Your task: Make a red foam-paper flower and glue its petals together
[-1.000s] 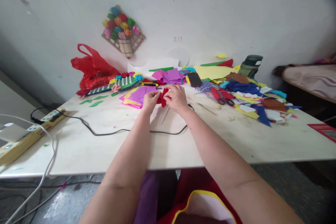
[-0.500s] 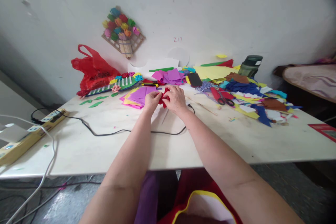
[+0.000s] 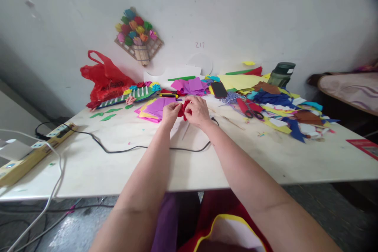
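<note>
Both my hands meet over the middle of the white table, pinching a small piece of red felt between them. My left hand grips its left side with closed fingers. My right hand curls around its right side, covering most of it. Just behind my left hand lies a stack of purple, yellow and pink sheets. A thin stick lies on the table under my right wrist.
A black cable crosses the table to a power strip at the left edge. Red scissors, felt scraps, a phone and a dark jar lie at the right. A red bag sits against the wall.
My hands have closed in on the red felt and bunched it smaller; less of it shows between the fingers. Nothing else on the table has moved.
</note>
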Available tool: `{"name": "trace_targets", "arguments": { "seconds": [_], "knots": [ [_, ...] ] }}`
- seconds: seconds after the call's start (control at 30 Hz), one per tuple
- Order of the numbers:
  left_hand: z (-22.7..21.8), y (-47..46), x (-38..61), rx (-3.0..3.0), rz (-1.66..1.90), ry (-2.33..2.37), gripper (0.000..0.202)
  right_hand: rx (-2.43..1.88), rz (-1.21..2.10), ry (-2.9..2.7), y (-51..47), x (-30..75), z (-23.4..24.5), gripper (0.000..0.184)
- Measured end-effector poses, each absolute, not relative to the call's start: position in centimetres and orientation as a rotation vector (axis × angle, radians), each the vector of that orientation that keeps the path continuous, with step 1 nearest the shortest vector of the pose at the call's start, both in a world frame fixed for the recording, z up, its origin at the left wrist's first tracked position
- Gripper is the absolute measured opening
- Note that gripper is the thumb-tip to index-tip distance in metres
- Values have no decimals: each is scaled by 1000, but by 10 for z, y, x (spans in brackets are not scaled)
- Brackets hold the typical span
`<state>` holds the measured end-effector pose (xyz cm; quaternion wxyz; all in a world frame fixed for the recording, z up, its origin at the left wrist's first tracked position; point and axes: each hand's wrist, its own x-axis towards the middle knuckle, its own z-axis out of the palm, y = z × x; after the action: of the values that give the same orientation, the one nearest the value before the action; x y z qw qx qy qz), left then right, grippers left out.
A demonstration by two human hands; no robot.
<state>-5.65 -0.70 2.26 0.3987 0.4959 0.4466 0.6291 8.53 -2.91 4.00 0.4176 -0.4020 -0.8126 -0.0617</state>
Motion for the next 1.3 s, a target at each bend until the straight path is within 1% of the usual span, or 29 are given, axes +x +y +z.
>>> {"name": "trace_targets", "arguments": {
  "seconds": [0.2,0.3,0.47,0.67,0.77,0.87,1.13,1.3],
  "knots": [
    [24,-9,-58,1217,1598,1113,38,-1022,-162,-2029,-29,88,41,10],
    [25,-12,-57,1216,1585,1086,39,-1039,-143,-1999,-30,87,42,6],
    [25,-14,-56,1225,1561,1031,38,-1071,-133,-1969,-33,86,43,3],
    [22,-12,-57,1245,1558,989,41,-1014,-137,-2003,-36,84,44,12],
    [21,-10,-58,1227,1571,978,45,-1017,-140,-1942,-33,90,46,11],
    [22,-10,-59,1213,1563,973,47,-1112,-124,-1797,-25,99,48,8],
    [22,-12,-57,1242,1512,964,44,-1305,183,-1691,-9,113,50,12],
    [25,-15,-55,1261,1456,955,45,-1299,261,-1687,-9,114,49,14]
  ]
}}
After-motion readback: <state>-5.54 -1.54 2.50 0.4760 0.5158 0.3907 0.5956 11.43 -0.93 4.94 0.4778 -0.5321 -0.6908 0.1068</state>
